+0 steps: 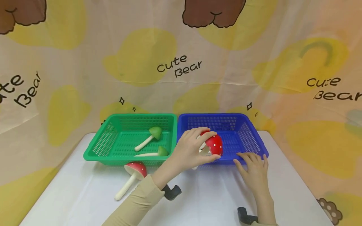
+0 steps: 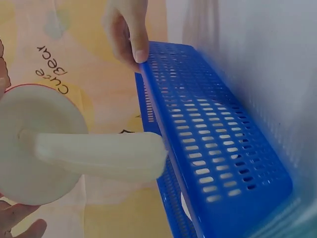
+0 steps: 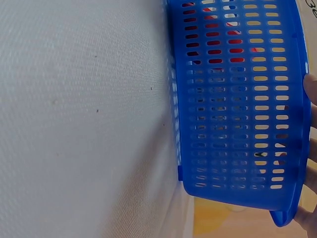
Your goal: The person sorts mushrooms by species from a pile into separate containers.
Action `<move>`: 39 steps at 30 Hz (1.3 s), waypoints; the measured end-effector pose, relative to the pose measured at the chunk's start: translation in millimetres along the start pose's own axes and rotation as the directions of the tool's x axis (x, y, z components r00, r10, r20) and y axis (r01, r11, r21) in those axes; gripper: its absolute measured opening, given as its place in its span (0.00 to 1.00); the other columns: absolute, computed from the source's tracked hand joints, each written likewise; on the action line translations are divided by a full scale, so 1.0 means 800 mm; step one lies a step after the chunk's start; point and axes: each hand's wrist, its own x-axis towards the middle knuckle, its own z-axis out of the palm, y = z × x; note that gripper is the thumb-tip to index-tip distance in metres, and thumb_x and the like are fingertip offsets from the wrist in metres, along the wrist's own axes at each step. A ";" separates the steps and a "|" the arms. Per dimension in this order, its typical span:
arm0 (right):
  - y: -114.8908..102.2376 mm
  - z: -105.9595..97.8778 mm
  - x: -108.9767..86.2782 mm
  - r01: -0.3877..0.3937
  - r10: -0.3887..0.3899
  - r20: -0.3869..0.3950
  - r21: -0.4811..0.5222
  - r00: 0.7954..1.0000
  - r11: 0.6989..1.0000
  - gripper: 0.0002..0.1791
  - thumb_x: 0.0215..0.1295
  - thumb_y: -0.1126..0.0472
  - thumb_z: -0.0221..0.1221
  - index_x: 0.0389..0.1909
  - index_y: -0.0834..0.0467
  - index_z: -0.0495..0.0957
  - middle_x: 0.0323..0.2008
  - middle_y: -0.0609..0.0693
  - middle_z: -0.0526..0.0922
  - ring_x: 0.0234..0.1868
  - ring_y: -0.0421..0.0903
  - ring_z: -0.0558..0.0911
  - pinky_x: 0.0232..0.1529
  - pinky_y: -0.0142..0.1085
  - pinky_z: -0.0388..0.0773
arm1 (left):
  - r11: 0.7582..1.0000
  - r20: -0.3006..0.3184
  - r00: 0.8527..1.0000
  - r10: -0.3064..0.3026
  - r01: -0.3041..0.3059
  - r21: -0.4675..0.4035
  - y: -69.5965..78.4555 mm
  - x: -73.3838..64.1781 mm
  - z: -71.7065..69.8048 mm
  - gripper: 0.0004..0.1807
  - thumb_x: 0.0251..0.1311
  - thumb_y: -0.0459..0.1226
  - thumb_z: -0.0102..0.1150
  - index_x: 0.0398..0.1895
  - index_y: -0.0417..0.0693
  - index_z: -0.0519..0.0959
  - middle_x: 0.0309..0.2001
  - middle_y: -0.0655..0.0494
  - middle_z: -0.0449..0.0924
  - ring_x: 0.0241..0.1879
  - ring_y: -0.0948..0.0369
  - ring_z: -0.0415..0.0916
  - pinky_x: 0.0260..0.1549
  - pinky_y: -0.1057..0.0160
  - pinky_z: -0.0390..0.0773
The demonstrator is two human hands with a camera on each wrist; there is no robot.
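A red toy mushroom [image 1: 215, 146] with white dots is held by my left hand [image 1: 190, 147] above the front of the blue basket [image 1: 255, 138]. Thumb and fingers grip its cap at the edges. In the left wrist view its thick white stem [image 2: 109, 154] points at the basket's rim and overlaps it. My right hand [image 1: 255, 172] holds the front right part of that rim, thumb outside and fingers over the top. Through the basket's slots in the right wrist view, something red [image 3: 214, 42] shows. The left hand hides part of the basket's inside in the head view.
Left of the blue basket stands a green basket [image 1: 87, 155] with two green-capped mushrooms [image 1: 156, 132] lying in it. Another red mushroom [image 1: 130, 180] lies on the white table [image 1: 93, 194] in front. A patterned cloth [image 1: 181, 94] hangs behind. Dark wrist mounts [image 1: 172, 192] sit below both hands.
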 end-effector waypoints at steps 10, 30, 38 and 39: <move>-0.001 -0.001 -0.001 -0.014 0.015 0.021 -0.020 1.000 1.000 0.17 0.61 0.54 0.62 0.49 0.57 0.80 0.48 0.63 0.81 0.57 0.65 0.70 0.67 0.68 0.44 | 0.990 -0.024 0.998 -0.063 0.060 -0.130 0.006 0.048 0.025 0.33 0.46 0.58 0.68 0.57 0.59 0.76 0.55 0.58 0.78 0.55 0.60 0.76 0.51 0.60 0.78; 0.001 0.000 0.000 -0.005 0.005 0.013 -0.011 1.000 1.000 0.17 0.62 0.53 0.62 0.48 0.58 0.81 0.47 0.62 0.81 0.57 0.64 0.71 0.68 0.68 0.44 | 0.692 0.147 0.838 -0.526 0.522 -0.499 -0.008 0.104 0.120 0.32 0.53 0.57 0.64 0.61 0.62 0.70 0.60 0.57 0.73 0.56 0.55 0.74 0.49 0.53 0.80; 0.001 -0.001 -0.001 -0.017 0.018 0.012 -0.018 1.000 1.000 0.17 0.61 0.53 0.63 0.48 0.57 0.81 0.47 0.62 0.81 0.57 0.64 0.71 0.68 0.68 0.44 | 0.681 0.242 0.786 -0.569 0.615 -0.396 -0.002 0.115 0.156 0.32 0.53 0.60 0.62 0.60 0.62 0.68 0.58 0.56 0.72 0.53 0.53 0.74 0.48 0.52 0.79; 0.001 0.000 -0.001 -0.020 0.021 0.014 -0.018 1.000 1.000 0.17 0.61 0.53 0.63 0.48 0.57 0.81 0.47 0.62 0.81 0.57 0.63 0.71 0.68 0.68 0.44 | 0.686 0.254 0.780 -0.572 0.625 -0.373 -0.002 0.115 0.160 0.33 0.53 0.60 0.62 0.60 0.62 0.68 0.58 0.56 0.72 0.53 0.54 0.74 0.50 0.52 0.78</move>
